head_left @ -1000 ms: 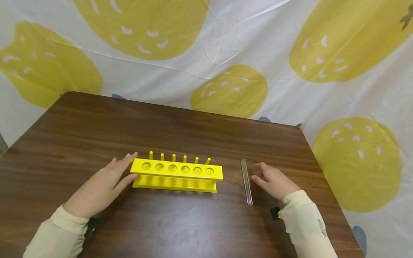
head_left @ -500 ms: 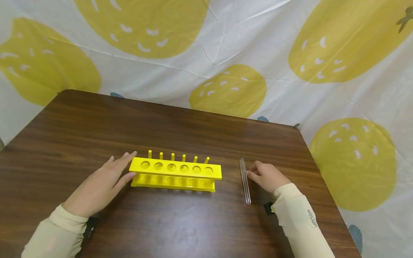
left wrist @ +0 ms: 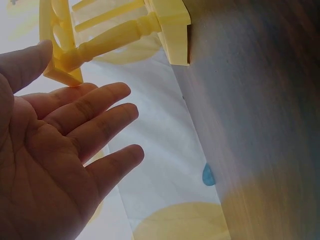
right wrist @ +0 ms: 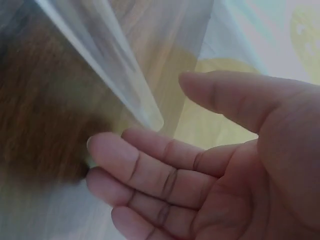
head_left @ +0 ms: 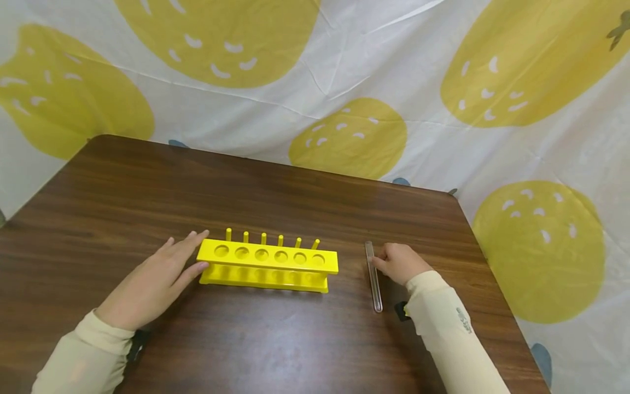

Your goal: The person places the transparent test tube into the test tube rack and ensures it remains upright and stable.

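"Brown tabletop (head_left: 275, 342): where is the glass tube (head_left: 374, 289) laid?"
"Right of the yellow rack (head_left: 268, 264), beside the right hand (head_left: 401, 262), thumb and fingers parted."
"Left hand (head_left: 147, 287)?"
"Placed at the rack's end, fingers spread."

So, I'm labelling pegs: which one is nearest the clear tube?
The rightmost peg on the yellow rack; the other five stand farther left, toward the left hand.

- From head, looked forward and down, farther back.
- From left wrist, faced yellow rack (left wrist: 112, 42) closely, tilted — shared with head.
- From right wrist, faced tube (right wrist: 119, 65) closely — likewise shared.
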Demonstrator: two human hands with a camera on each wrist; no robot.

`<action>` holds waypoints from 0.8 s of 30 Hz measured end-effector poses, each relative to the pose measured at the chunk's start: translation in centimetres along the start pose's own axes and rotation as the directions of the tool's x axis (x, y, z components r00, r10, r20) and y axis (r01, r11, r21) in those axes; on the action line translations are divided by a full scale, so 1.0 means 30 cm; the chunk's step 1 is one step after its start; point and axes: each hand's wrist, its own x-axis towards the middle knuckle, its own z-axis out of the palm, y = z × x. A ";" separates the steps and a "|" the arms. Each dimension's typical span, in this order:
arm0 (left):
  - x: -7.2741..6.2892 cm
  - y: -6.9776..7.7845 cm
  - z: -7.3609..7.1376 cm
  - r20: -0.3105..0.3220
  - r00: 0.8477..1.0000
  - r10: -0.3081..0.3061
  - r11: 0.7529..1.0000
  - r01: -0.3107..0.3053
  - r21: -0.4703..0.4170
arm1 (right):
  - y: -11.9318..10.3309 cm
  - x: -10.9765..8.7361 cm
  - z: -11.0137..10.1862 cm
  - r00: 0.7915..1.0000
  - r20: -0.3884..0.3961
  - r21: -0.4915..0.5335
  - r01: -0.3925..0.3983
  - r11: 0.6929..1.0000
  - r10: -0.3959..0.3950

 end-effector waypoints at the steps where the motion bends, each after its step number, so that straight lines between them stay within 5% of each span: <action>1: 0.000 0.000 0.001 -0.002 1.000 0.004 1.000 -0.004 0.002 | -0.002 0.005 0.001 1.000 0.001 -0.001 -0.007 1.000 0.007; 24: -0.003 -0.008 0.003 -0.019 0.999 0.031 0.999 -0.031 -0.011 | -0.038 0.042 0.012 0.992 0.029 0.046 -0.120 0.992 0.119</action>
